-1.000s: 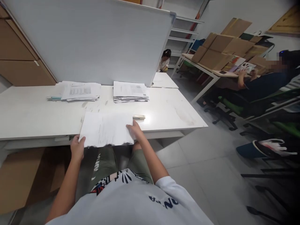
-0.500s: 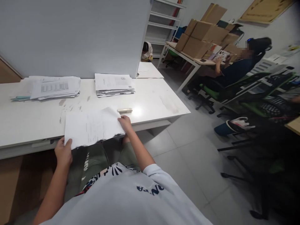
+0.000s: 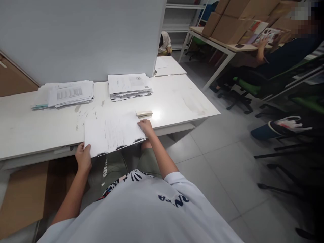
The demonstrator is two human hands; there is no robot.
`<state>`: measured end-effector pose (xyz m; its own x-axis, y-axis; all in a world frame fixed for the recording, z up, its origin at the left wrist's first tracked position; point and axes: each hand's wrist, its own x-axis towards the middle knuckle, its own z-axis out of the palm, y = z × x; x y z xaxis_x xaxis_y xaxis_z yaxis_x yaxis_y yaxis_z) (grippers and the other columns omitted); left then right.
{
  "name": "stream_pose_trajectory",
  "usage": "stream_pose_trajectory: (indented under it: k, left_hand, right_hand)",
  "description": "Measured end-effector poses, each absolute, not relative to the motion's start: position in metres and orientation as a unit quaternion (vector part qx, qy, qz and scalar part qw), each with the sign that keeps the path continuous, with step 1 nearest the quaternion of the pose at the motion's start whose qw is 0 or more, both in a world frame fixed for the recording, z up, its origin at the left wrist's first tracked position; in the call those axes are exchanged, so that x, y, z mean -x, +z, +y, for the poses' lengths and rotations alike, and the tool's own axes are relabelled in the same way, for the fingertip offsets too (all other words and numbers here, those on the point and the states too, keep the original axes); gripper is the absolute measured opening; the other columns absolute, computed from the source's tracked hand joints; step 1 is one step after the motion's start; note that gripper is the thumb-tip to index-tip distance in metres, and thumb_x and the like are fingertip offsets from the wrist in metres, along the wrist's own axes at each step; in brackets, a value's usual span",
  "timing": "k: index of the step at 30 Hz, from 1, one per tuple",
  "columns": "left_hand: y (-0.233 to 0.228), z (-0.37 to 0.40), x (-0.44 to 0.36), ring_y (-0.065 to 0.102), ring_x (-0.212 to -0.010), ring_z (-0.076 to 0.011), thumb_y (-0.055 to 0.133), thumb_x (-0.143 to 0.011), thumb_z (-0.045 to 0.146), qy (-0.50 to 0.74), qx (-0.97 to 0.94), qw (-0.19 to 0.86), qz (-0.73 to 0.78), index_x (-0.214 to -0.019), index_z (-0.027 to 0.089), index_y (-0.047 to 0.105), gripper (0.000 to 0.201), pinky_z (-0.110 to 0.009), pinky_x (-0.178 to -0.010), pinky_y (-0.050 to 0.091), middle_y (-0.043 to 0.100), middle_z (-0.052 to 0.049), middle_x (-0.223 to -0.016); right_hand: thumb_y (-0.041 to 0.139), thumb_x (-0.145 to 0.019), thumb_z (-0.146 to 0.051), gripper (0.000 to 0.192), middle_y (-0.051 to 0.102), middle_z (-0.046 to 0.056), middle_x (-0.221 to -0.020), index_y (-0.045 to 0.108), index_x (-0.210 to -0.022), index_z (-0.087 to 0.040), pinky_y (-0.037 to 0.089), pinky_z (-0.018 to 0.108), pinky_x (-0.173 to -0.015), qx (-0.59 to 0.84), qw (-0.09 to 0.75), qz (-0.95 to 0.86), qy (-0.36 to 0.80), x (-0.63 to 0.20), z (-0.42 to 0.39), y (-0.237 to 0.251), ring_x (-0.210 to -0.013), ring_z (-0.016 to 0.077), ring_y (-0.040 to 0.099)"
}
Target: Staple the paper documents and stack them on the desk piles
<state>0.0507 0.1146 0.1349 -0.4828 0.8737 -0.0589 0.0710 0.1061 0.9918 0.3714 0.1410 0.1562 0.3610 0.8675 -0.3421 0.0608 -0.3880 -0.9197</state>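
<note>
A thin set of white printed sheets [image 3: 111, 133] hangs over the near edge of the white desk [image 3: 177, 101], its near edge dark. My left hand [image 3: 83, 158] pinches its near left corner. At the right edge of the sheets, my right hand [image 3: 146, 127] grips them. A small beige stapler [image 3: 144, 114] lies on the desk just beyond my right hand, not touched.
Two paper stacks [image 3: 69, 93] [image 3: 129, 86] lie at the back of the desk against a grey partition [image 3: 83, 37]. To the right, a seated person [image 3: 283, 54] works at a table stacked with cardboard boxes [image 3: 227, 20]. Green office chairs [image 3: 253, 91] stand on the tiled floor.
The view has swung about while both hands kept their hold. The sheets have tilted a little, with the left corner now lower over the desk edge.
</note>
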Motion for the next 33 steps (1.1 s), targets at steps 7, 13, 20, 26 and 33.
stream_pose_trajectory:
  k: [7, 13, 20, 26, 33]
  left_hand:
    - [0.134, 0.117, -0.061, 0.059, -0.087, -0.0184, 0.068, -0.057, 0.037, 0.593, -0.359, 0.32, 0.645, -0.103, 0.017, 0.06, 0.05, -0.037, -0.093, 0.049, 0.062, -0.002, -0.095]
    - [0.136, 0.101, -0.073, 0.061, -0.09, -0.02, 0.068, -0.056, 0.03, 0.619, -0.327, 0.328, 0.634, -0.107, 0.018, 0.059, 0.054, -0.04, -0.097, 0.049, 0.062, -0.003, -0.095]
    - [0.15, 0.09, -0.086, 0.061, -0.106, -0.0213, 0.068, -0.061, 0.028, 0.61, -0.356, 0.362, 0.609, -0.117, 0.019, 0.054, 0.059, -0.035, -0.098, 0.051, 0.061, -0.008, -0.116]
    - [0.174, 0.074, -0.098, 0.063, -0.107, -0.0201, 0.067, -0.068, 0.023, 0.605, -0.387, 0.353, 0.6, -0.13, 0.02, 0.047, 0.065, -0.032, -0.094, 0.053, 0.061, -0.009, -0.122]
    - [0.166, 0.07, -0.1, 0.06, -0.098, -0.0167, 0.066, -0.063, 0.017, 0.615, -0.334, 0.367, 0.613, -0.116, 0.015, 0.054, 0.054, -0.03, -0.089, 0.05, 0.061, -0.008, -0.114]
  right_hand:
    - [0.057, -0.066, -0.012, 0.017, 0.037, -0.006, -0.046, 0.044, -0.057, -0.019, 0.028, 0.023, -0.048, 0.68, 0.395, -0.344, 0.512, -0.391, 0.148, 0.169, -0.049, 0.0099, 0.038]
    - [0.055, -0.064, -0.007, 0.013, 0.045, -0.003, -0.05, 0.048, -0.065, -0.018, 0.041, 0.024, -0.051, 0.666, 0.371, -0.322, 0.562, -0.395, 0.161, 0.174, -0.052, 0.0136, 0.049]
    - [0.056, -0.063, -0.008, 0.014, 0.041, -0.004, -0.047, 0.047, -0.065, -0.019, 0.038, 0.025, -0.049, 0.681, 0.354, -0.326, 0.552, -0.41, 0.161, 0.169, -0.053, 0.0141, 0.047]
    - [0.059, -0.059, -0.006, 0.022, 0.034, -0.002, -0.043, 0.044, -0.05, -0.021, 0.037, 0.03, -0.053, 0.709, 0.301, -0.383, 0.51, -0.419, 0.166, 0.171, -0.052, 0.0178, 0.045]
    - [0.062, -0.059, -0.002, 0.027, 0.042, 0.002, -0.044, 0.047, -0.046, -0.02, 0.047, 0.038, -0.067, 0.707, 0.346, -0.428, 0.443, -0.416, 0.18, 0.167, -0.066, 0.0275, 0.059]
